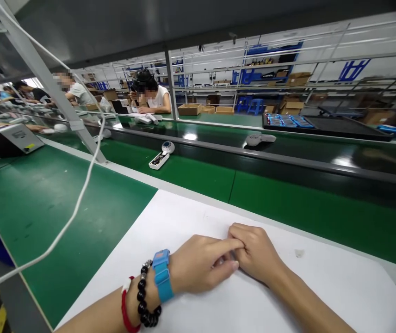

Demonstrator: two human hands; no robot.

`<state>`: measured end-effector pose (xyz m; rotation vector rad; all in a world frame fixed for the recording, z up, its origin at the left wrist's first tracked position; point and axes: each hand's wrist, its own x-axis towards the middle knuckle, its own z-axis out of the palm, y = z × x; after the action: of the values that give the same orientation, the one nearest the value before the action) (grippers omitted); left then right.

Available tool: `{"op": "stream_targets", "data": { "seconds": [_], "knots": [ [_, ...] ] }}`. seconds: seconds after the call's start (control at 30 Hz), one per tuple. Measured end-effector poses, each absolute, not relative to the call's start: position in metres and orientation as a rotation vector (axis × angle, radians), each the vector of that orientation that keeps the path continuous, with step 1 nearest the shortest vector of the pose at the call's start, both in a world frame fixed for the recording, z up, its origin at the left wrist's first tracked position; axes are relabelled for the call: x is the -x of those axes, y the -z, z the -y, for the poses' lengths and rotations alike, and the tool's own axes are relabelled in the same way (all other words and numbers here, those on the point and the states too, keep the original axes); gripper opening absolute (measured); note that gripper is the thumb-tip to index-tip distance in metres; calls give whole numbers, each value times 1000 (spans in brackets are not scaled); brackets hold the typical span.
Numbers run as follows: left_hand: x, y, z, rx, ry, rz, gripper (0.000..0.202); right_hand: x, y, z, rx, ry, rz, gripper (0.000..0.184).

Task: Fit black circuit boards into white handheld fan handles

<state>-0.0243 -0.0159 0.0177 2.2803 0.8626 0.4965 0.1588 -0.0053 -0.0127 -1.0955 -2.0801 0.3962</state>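
Note:
Both my hands rest together on a white mat at the near edge of the green bench. My left hand wears a blue wrist strap, a black bead bracelet and a red cord. Its fingers are curled, with the forefinger and thumb reaching onto my right hand. My right hand is closed in a loose fist. Nothing shows inside either hand. A small white hand-held fan lies on the green conveyor belt beyond, well out of reach of my hands.
A second white device lies on the far belt. A black tray with blue parts sits at the back right. A white cable hangs across the left. A grey machine stands far left. Other people sit across the line.

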Motion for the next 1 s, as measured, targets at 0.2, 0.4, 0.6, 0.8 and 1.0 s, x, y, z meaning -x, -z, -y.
{"op": "stream_targets", "data": {
  "seconds": [0.2,0.4,0.6,0.8,1.0],
  "knots": [
    [24,-19,16,-2263,-475,-878,38,-158,12,4,1094,-393,2077,15],
    [25,-19,16,-2246,-470,-879,35,-159,12,3,1089,-390,2097,12],
    [24,-19,16,-2249,-474,-859,37,-159,13,3,1090,-376,2099,10],
    [24,-18,16,-2261,-483,-853,37,-158,12,3,1078,-381,2099,11],
    [25,-18,16,-2271,-499,-850,37,-158,11,3,1075,-370,2100,11]
  ]
}}
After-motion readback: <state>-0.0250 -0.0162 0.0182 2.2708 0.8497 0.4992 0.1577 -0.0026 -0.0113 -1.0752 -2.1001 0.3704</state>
